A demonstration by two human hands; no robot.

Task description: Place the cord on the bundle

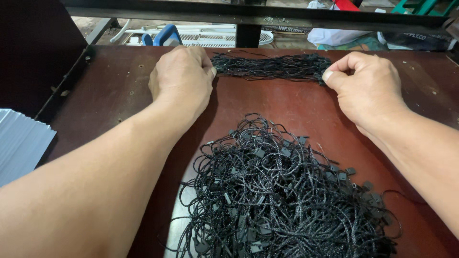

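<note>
Left hand (181, 79) pinches the straightened cord bundle (270, 66) at its 9 o'clock end | right hand (368, 88) pinches the 3 o'clock end | I read its long axis 9-to-3 | loose cord heap (282, 191) at 6 o'clock on table (119, 95)

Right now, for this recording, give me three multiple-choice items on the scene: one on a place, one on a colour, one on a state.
1. Where does the straightened bundle of black cords lie?
A. at the far edge of the reddish-brown wooden table
B. on the floor
C. on top of the loose pile

2. What colour is the tangled pile of cords with small plastic tags?
A. white
B. black
C. red

3. How do the hands hold the bundle?
A. one hand only
B. neither touches it
C. one at each end

Answers: 1 A, it stretches beyond the pile; 2 B, cords and tags are dark; 3 C, left hand and right hand pinch opposite ends.
</note>
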